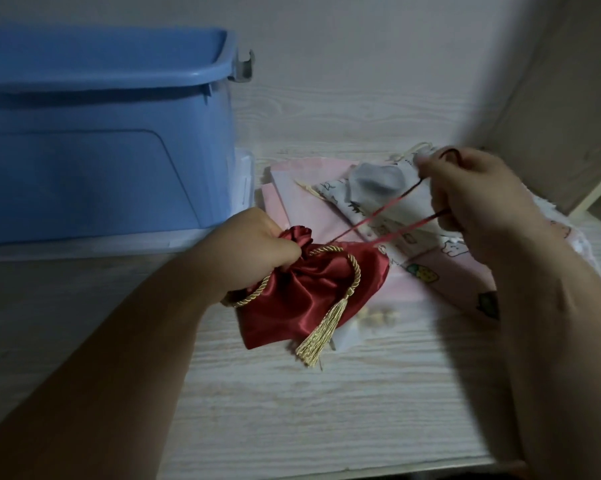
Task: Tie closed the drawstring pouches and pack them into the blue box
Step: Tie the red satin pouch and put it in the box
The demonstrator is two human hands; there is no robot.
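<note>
The red satin pouch (pixel 306 299) lies on the pale wood-grain table (pixel 326 410), its mouth bunched into a tight ruffle at its upper left corner. The left hand (pixel 257 244) has its fingers curled round that gathered neck and grips it. From the neck two strands of thin red ribbon (pixel 364 219) run taut up and to the right of the pouch into the right hand (pixel 479 199), which pinches them between thumb and curled fingers, with a loop of the ribbon showing above its knuckles. A twisted gold cord (pixel 356 268) loops across the pouch's front and ends in a gold tassel (pixel 321 336) that trails over its lower edge onto the table. Just behind and to the right of the red pouch sits a loose pile of other pouches: a plain pink pouch (pixel 302 202) touching its top edge, a printed pouch (pixel 427 261) with small cartoon figures lying partly under the right hand, and beyond them a pale one bearing a grey patch (pixel 375 180) and a cream drawstring. Up and to the left of the red pouch, close behind the left hand, stands the blue box (pixel 101 150), its top uncovered, with a grey clip at its far corner.
</note>
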